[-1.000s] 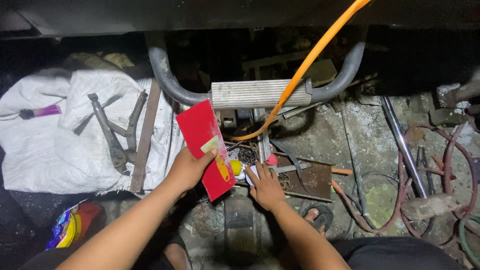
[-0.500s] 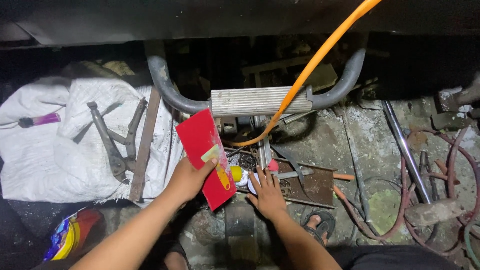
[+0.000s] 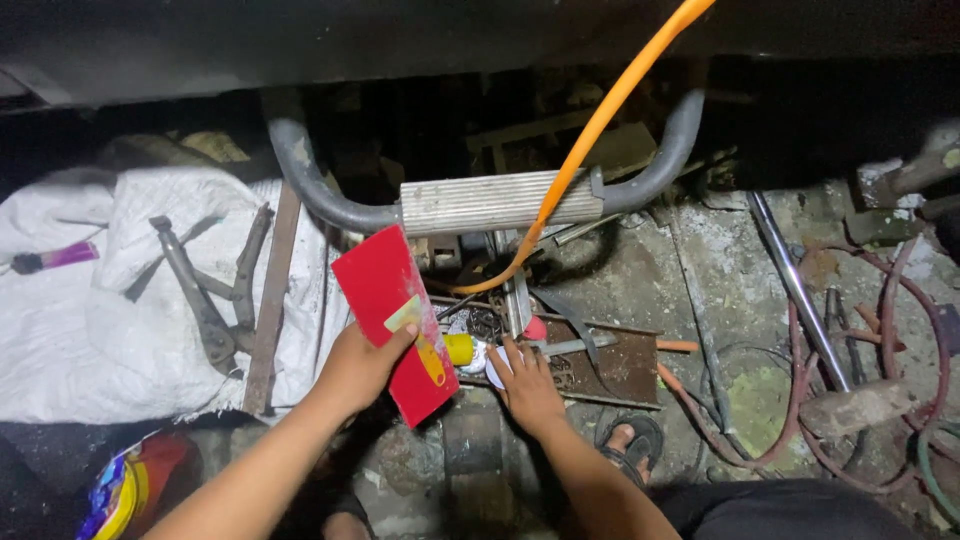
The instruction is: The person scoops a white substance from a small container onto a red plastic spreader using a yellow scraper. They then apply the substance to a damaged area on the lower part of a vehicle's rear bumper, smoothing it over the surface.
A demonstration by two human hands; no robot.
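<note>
A: Left hand (image 3: 355,368) is up front, fingers and thumb clamped on a flat red packet (image 3: 395,320), tilted, with a yellow label under the thumb.

B: And the right hand (image 3: 527,385)?

A: Down on the floor clutter, fingers spread and pressing on a small white piece (image 3: 497,367); whether it actually grips it, I cannot tell. A yellow cap (image 3: 459,348) sits just beside it, between the two hands.

B: Around them?

A: A ribbed metal footrest (image 3: 480,203) above, an orange hose (image 3: 600,120) crossing it, and big pliers (image 3: 205,300) lying on a white sack (image 3: 90,330) well to the left.
</note>
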